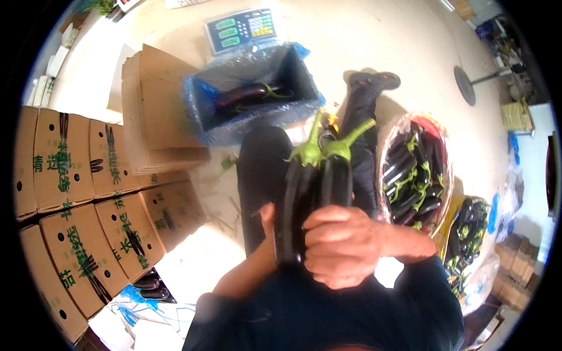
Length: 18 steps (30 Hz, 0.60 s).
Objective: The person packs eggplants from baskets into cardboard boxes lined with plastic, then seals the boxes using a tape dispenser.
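Observation:
Two dark purple eggplants stand upright side by side in front of my body, their green stems pointing away from me. My left hand is closed around the left eggplant, mostly hidden behind it. Curled fingers of my right hand grip the right eggplant and touch the left one. Beyond my knee, a box lined with blue plastic holds eggplants on its bottom. To the right stands an oval basket filled with many eggplants.
A digital scale sits behind the lined box. Flattened cardboard leans at its left, above stacked printed cartons. More eggplants lie in a yellow container at right. A round stand base rests on the floor.

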Motion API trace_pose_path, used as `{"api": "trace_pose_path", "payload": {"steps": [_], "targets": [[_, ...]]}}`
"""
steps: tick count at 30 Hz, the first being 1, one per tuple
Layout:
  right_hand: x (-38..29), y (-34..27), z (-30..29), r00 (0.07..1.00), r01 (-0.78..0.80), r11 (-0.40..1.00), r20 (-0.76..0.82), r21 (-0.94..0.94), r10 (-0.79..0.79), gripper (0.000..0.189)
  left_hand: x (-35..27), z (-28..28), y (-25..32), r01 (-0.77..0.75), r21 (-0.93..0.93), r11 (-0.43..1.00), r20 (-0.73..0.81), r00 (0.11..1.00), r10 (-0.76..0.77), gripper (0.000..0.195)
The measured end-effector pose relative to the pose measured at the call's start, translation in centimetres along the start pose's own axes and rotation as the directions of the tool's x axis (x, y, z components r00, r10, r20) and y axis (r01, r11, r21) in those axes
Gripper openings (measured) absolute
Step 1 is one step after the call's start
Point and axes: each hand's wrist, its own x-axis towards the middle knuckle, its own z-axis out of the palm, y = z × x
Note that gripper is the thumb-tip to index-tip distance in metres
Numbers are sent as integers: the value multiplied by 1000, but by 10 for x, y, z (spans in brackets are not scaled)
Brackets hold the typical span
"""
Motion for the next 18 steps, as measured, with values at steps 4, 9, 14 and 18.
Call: {"api": "trace_pose_path", "payload": {"steps": [4,9,14,18], "targets": [[-10,3,-11,1000,22,997,19,-72,-20,22,10,-1,0,156,-60,986,106,983,-149,123],[-38,19,-37,961,-276,933,-71,-231,266,49,40,6,34,98,149,984,32,994,-104,123],[-44,50,-58,873,-484,848,-190,-215,450,58,75,36,113,-111,644,757,-46,982,184,124],[-59,71,-58,811,-584,775,-221,-242,542,54,115,89,208,-112,955,274,43,969,245,126]]}}
